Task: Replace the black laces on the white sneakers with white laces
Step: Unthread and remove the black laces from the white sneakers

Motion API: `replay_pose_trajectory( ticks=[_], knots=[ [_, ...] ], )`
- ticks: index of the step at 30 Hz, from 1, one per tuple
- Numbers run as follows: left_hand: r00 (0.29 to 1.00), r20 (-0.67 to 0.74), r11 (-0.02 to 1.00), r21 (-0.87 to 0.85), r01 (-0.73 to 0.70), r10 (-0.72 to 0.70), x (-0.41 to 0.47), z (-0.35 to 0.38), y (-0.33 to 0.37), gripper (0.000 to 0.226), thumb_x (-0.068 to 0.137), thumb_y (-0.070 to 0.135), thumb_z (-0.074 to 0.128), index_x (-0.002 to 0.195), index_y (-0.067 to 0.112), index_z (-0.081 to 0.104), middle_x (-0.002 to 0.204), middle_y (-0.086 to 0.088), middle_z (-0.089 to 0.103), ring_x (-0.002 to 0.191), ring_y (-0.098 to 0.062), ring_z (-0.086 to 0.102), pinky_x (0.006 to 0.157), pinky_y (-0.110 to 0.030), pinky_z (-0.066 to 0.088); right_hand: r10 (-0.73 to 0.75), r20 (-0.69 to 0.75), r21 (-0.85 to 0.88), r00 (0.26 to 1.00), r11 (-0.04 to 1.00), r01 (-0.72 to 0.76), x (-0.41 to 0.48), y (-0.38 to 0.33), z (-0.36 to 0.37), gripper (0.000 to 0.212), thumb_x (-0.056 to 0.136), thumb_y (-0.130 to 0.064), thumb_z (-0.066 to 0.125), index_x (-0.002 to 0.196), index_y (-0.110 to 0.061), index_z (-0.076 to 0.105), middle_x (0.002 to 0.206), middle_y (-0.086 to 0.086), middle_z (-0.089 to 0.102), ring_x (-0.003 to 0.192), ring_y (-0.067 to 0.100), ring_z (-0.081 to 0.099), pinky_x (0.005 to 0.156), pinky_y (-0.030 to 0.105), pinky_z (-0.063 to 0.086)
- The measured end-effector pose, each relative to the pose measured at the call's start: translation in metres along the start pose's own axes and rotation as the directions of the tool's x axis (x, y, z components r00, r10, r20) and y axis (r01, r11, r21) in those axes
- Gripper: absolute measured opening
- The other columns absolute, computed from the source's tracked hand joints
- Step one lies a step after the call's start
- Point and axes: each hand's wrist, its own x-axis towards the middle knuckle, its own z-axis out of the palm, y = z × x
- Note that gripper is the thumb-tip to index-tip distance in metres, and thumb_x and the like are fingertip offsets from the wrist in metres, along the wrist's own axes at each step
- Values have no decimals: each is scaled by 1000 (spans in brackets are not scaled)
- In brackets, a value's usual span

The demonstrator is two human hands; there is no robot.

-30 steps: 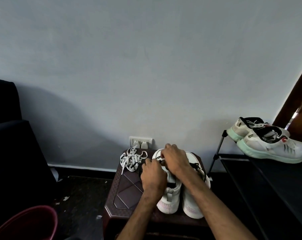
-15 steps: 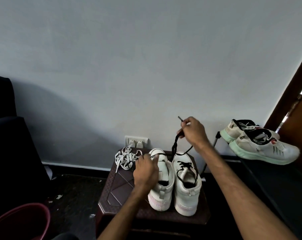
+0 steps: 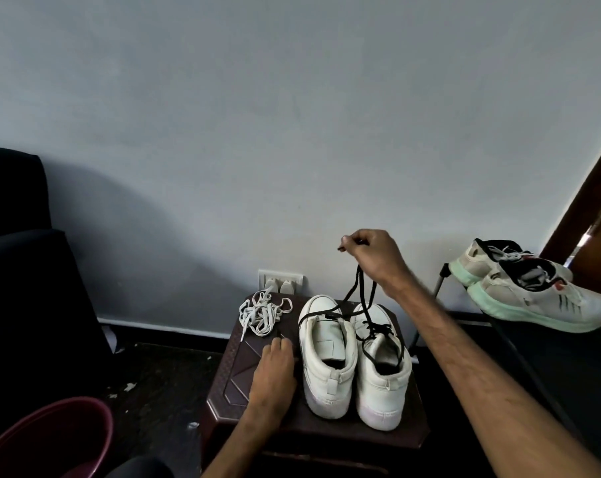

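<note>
Two white sneakers stand side by side on a dark brown stool [image 3: 244,384], heels toward me. The left sneaker [image 3: 326,360] has a black lace [image 3: 361,291] running from its toe end up to my right hand [image 3: 375,257], which pinches the lace high above the shoes. The right sneaker [image 3: 383,370] carries loosened black lacing over its tongue. My left hand [image 3: 275,370] rests on the stool just left of the left sneaker, fingers lying forward. A tangle of white laces [image 3: 263,313] lies at the stool's far left corner.
A wall socket [image 3: 281,281] sits behind the stool. Another pair of white sneakers with mint soles [image 3: 533,291] rests on a black rack at the right. A maroon bucket [image 3: 47,443] stands at bottom left, a dark chair [image 3: 19,270] at left.
My right hand has lifted from the shoes, drawing the black lace up and out. My left hand has slid off the left sneaker onto the stool beside it.
</note>
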Motion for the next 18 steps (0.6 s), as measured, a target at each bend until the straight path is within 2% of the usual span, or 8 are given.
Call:
replay_pose_trajectory(
  ticks=[2,3,6,9,11,14,16,18],
  knots=[
    [993,-115,970,-241,-13,-15,4,-18,-1,4,93,11,52,94,14,50,99,-1,54,95,-25,53,78,-32,39,6,83,102,997,995,-15,-8,-7,7,20,95,-24,60,88,-13,75,89,-6,71,85,6,61,74,22,45],
    [983,-183,950,-307,-57,0,10,-29,1,7,92,14,58,90,15,51,94,2,55,89,-22,53,74,-32,40,15,133,158,991,987,-36,-12,-13,11,23,98,-26,57,90,-12,74,90,-7,68,83,1,57,71,19,42],
    [905,-423,909,-359,-211,43,31,-78,19,11,84,17,71,84,20,60,82,10,58,76,-13,53,66,-28,40,28,270,211,963,974,-87,-23,-33,27,49,102,-46,42,98,-10,75,93,-9,65,81,-6,51,70,19,38],
    [827,-562,883,-385,-267,5,58,-127,34,11,79,18,76,81,20,66,73,16,56,70,-11,54,62,-27,42,-44,330,147,943,989,-5,-36,-52,47,72,92,-72,33,88,-14,76,91,-2,73,88,9,65,86,33,50],
    [821,-571,879,-392,-272,-1,70,-149,36,13,78,17,77,80,19,64,71,15,52,67,-5,51,61,-28,43,-106,266,65,958,994,92,-43,-70,52,67,94,-70,32,74,-17,69,76,0,69,74,13,64,75,32,49],
    [786,-616,894,-320,-312,54,70,-160,38,28,71,16,79,89,17,57,85,14,50,77,-7,41,68,-21,33,-193,62,-15,979,981,194,-45,-92,55,59,100,-53,38,53,-20,48,51,-3,49,50,12,47,55,31,35],
    [790,-614,863,-403,-304,-8,65,-147,33,44,69,29,79,101,20,50,103,10,47,89,-12,40,76,-24,37,-164,-65,158,984,972,173,-42,-102,60,57,100,-41,48,49,-19,36,44,-6,34,43,12,32,52,32,28],
    [904,-418,719,-655,-232,-89,56,-129,31,47,79,49,69,114,30,44,117,8,46,102,-13,46,86,-29,44,-6,-101,523,995,850,58,-38,-111,66,52,95,-30,56,49,-23,31,47,-5,28,46,12,24,53,31,24]
  ],
)
